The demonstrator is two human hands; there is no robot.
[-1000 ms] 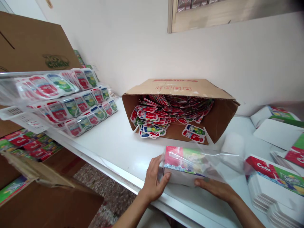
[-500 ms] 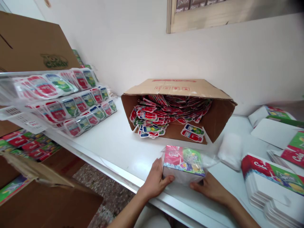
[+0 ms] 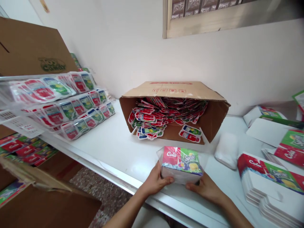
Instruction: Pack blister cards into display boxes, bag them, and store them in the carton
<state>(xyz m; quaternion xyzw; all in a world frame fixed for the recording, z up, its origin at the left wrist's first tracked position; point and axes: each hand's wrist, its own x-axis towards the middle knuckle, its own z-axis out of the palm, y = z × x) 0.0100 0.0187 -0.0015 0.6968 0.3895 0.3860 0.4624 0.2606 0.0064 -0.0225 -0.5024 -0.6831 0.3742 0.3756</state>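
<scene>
1. L hand (image 3: 155, 183): part-curled on L end of printed box (image 3: 182, 163); thumb across lower front, fingers along side.
2. R hand (image 3: 207, 187): part-curled on R end of same; thumb at lower front corner, other fingers mostly hidden.
3. Printed box: held btwn both hands over near part of worktop (image 3: 129, 158), in front of open carton (image 3: 178, 90). Printed face up, plain white face twd. wearer. Contact w/ worktop: cannot tell. Clear film (image 3: 203, 159) around box, loose at upper L & R corners.
4. Open carton: mouth twd. wearer, w/ piled bottle-shaped packs (image 3: 148, 117) inside; 2 joined packs (image 3: 190, 133) at R on lower flap.
5. R of printed box: white bundle (image 3: 226, 150), then stack of printed card blanks (image 3: 261, 179).
6. L end of worktop: film-wrapped pack rows (image 3: 78, 106) beside white basket (image 3: 19, 125); exact support unclear.
7. Lower L, below worktop: brown box (image 3: 59, 205).
</scene>
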